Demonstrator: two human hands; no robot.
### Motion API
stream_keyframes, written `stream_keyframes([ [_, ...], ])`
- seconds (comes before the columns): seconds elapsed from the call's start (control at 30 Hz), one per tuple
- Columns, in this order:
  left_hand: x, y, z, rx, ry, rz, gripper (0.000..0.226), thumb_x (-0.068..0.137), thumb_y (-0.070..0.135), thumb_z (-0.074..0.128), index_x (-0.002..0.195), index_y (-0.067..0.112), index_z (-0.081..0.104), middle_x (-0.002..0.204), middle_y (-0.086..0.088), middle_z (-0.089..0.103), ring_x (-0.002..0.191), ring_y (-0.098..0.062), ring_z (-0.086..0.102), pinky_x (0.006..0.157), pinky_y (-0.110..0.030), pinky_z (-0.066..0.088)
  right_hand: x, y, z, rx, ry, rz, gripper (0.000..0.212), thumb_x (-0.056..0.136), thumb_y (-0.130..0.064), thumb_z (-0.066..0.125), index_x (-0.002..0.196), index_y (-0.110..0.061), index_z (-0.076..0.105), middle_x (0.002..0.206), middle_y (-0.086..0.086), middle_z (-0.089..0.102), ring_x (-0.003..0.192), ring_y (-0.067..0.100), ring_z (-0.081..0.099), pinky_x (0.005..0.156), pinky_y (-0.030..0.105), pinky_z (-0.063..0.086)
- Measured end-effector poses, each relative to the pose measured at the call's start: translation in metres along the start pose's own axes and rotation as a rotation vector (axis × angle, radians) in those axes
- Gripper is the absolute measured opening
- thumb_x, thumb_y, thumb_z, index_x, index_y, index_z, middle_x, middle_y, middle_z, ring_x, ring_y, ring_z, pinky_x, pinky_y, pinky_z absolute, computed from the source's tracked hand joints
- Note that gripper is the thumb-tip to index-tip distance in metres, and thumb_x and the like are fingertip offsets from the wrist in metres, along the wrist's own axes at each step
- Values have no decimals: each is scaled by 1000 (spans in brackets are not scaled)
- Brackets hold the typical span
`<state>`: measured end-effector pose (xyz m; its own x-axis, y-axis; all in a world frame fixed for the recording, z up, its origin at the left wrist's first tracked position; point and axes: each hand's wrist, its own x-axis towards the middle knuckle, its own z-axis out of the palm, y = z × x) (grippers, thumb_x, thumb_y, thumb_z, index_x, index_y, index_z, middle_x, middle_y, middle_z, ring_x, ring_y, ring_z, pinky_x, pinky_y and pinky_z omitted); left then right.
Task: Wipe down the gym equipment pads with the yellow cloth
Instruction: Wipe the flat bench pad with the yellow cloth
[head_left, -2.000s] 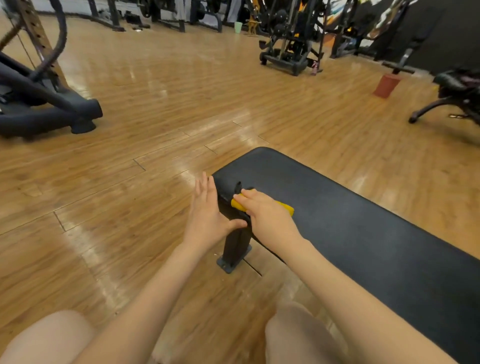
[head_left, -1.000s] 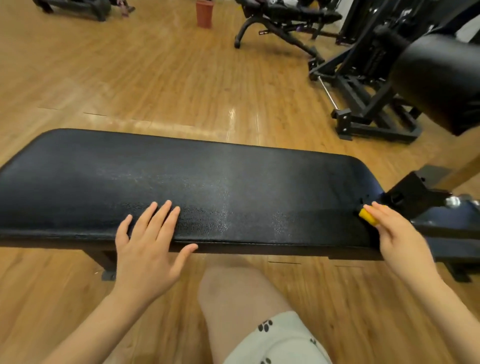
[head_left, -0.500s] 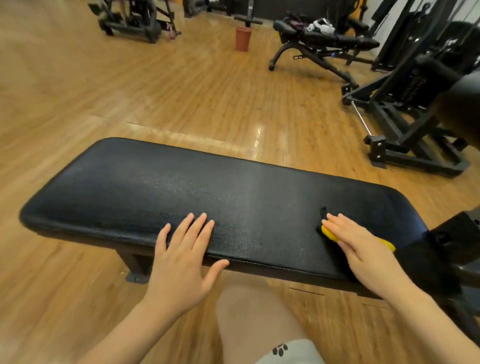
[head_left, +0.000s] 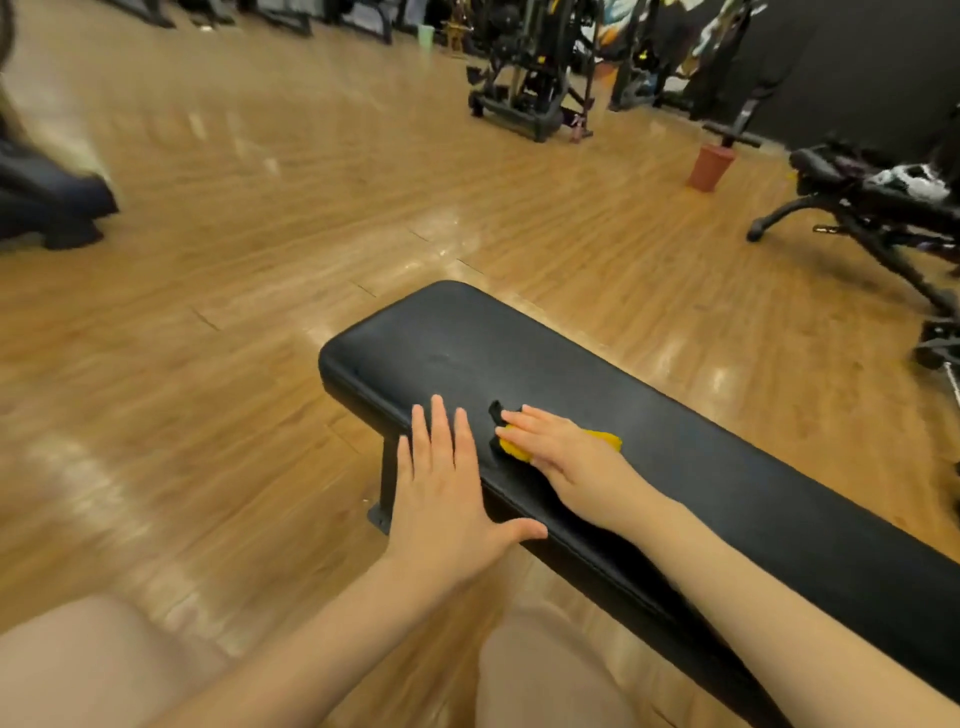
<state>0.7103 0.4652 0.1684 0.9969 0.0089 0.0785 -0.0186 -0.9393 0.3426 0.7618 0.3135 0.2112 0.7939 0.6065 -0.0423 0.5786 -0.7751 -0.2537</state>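
A long black padded bench (head_left: 701, 457) runs from the centre toward the lower right. My right hand (head_left: 566, 462) lies flat with straight fingers on the yellow cloth (head_left: 605, 440), pressing it onto the pad near the bench's left end. Most of the cloth is hidden under the palm; yellow shows at both sides. My left hand (head_left: 447, 499) rests flat on the pad's near edge just left of the right hand, fingers straight and spread, thumb out.
Wooden floor (head_left: 260, 260) surrounds the bench. The bench's black leg (head_left: 384, 493) stands below my left hand. A red bucket (head_left: 710, 167) and another black bench (head_left: 872, 208) are at the right, a weight rack (head_left: 524, 78) at the back, dark equipment (head_left: 47, 208) at the left.
My right hand has slid the cloth along the pad from the bench's right end to near its left end. The left hand has shifted leftward too. The view has swung to the left.
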Motion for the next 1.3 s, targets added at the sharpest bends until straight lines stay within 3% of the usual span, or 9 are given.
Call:
stream_keyframes([
  [0.13, 5, -7, -3, -143, -56, -125, 144, 54, 86, 55, 143, 6, -26, 148, -13, -37, 133, -24, -36, 114, -41, -8, 61, -5, 4, 35, -33, -134, 44, 99, -9, 34, 140, -24, 39, 150, -9, 30, 141, 8, 17, 112, 21, 12],
  [0.27, 6, -7, -4, -147, -108, -101, 143, 56, 85, 55, 142, 4, -26, 146, -14, -38, 132, -26, -38, 115, -41, -9, 121, -10, 9, 18, -43, -220, 42, 99, -9, 35, 138, -24, 42, 149, -8, 32, 141, 9, 19, 107, 15, 10],
  [0.37, 8, -9, -3, -142, -109, -96, 143, 56, 85, 56, 142, 4, -25, 146, -13, -38, 132, -26, -38, 113, -39, -12, 158, -20, 9, 39, -53, -260, 44, 98, -6, 36, 139, -22, 42, 150, -6, 32, 141, 11, 19, 109, 18, 13],
  [0.63, 6, -12, 1, -94, -103, -80, 144, 53, 88, 53, 144, 4, -21, 148, -13, -36, 133, -25, -38, 117, -42, -8, 210, -39, 11, 93, 4, -216, 43, 98, -10, 37, 139, -24, 42, 149, -5, 34, 138, 18, 29, 109, 32, 26],
  [0.87, 6, -12, -1, -64, -108, -100, 144, 52, 90, 50, 145, 6, -21, 149, -12, -34, 136, -25, -35, 117, -43, -8, 167, -25, 12, 146, 79, -100, 44, 98, -9, 37, 139, -24, 41, 150, -4, 32, 140, 14, 23, 111, 31, 24],
  [1.07, 5, -7, -3, 10, -119, -102, 134, 57, 90, 42, 147, 9, -18, 152, -11, -29, 137, -28, -32, 112, -48, -11, 51, 9, 2, 88, 99, 151, 46, 99, -12, 36, 142, -27, 35, 152, -9, 27, 142, 12, 17, 113, 28, 18],
  [1.3, -3, 6, 2, 123, -40, 164, 97, 83, 76, 22, 150, 12, -6, 157, -8, -13, 141, -27, -22, 109, -41, -15, -112, 48, 3, 94, 217, 509, 45, 98, -12, 39, 140, -30, 38, 149, -12, 29, 141, 9, 20, 110, 19, 11],
])
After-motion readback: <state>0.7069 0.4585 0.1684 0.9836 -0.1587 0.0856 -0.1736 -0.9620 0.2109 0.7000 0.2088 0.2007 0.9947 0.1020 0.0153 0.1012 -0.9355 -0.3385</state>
